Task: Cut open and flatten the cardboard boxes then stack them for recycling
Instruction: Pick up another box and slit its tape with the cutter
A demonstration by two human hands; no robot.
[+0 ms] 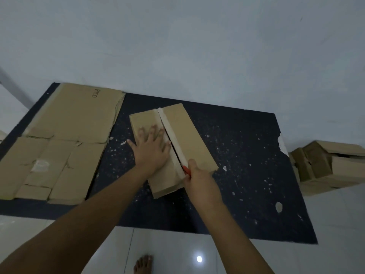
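Observation:
A long brown cardboard box [189,133] lies on the dark mat [246,165], with a pale taped seam running down its top. My left hand [151,148] presses flat on the box's left flap, fingers spread. My right hand [199,182] grips a red cutter [185,169] at the near end of the seam; its blade is hidden in the seam. The seam looks split open along its length. A stack of flattened cardboard [59,143] lies on the mat's left side.
Uncut cardboard boxes [331,167] sit on the white tiled floor just past the mat's right edge. A white wall rises behind the mat. White scraps litter the mat. My bare foot [143,265] stands on the tiles near the bottom.

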